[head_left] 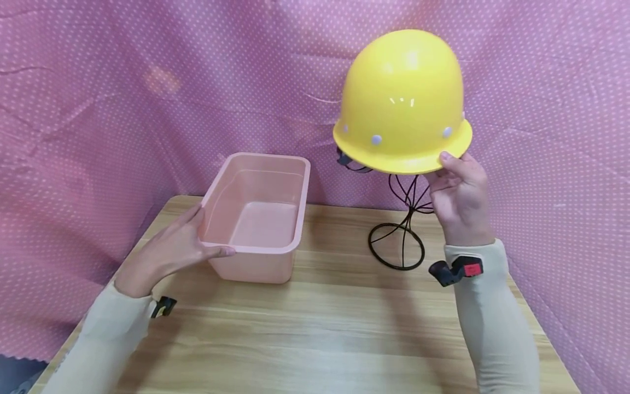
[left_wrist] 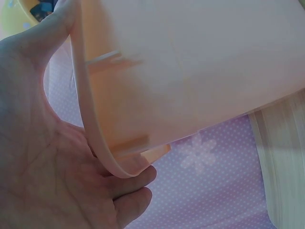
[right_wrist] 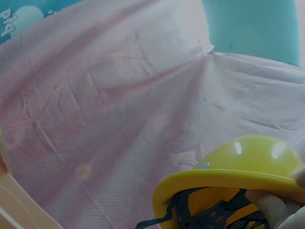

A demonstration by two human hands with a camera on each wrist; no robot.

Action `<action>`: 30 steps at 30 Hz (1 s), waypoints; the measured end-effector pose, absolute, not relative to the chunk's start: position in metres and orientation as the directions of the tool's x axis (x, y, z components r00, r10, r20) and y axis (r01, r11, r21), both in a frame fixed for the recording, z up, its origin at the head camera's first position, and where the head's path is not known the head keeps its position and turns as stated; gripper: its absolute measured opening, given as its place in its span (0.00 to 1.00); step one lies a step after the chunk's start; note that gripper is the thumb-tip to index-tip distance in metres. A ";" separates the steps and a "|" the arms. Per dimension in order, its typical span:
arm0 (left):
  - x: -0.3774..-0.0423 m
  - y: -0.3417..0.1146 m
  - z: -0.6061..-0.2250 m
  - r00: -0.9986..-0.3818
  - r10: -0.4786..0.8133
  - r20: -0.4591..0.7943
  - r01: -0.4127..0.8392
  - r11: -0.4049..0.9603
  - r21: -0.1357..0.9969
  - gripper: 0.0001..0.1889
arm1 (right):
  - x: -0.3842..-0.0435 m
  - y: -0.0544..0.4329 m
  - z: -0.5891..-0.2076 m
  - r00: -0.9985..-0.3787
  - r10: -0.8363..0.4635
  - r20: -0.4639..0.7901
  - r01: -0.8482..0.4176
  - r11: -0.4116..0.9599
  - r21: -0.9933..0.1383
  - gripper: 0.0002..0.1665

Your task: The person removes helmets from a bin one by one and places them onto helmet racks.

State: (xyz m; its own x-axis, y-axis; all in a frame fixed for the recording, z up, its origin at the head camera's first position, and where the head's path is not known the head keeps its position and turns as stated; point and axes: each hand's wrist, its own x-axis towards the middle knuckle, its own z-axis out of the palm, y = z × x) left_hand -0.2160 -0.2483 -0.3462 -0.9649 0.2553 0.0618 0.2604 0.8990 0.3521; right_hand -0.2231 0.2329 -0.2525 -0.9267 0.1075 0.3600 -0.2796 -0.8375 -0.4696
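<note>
A yellow hard hat [head_left: 403,98] is held up at the right by my right hand [head_left: 461,200]. The thumb lies on top of its brim and the fingers are underneath. Inside the shell, the right wrist view shows a dark harness [right_wrist: 212,217] and strap. Directly below the hat is a black wire stand [head_left: 410,212] with a round base, its top partly hidden by hat and hand. My left hand [head_left: 172,243] grips a pink plastic bin [head_left: 256,267] at its near left corner, thumb along the front rim, fingers at the left side. The bin's inside is bare.
The wooden table [head_left: 305,334] carries the bin at left and the stand at right. A pink dotted cloth [head_left: 275,71] hangs behind and along both sides. Both wrists wear small black devices, such as the right wrist mount [head_left: 455,270].
</note>
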 end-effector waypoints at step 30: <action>-0.218 -0.250 -0.347 -0.962 0.261 0.086 0.274 0.892 0.359 0.67 | -0.215 0.280 -0.269 -0.919 0.274 0.283 -0.355 -0.887 -0.296 0.31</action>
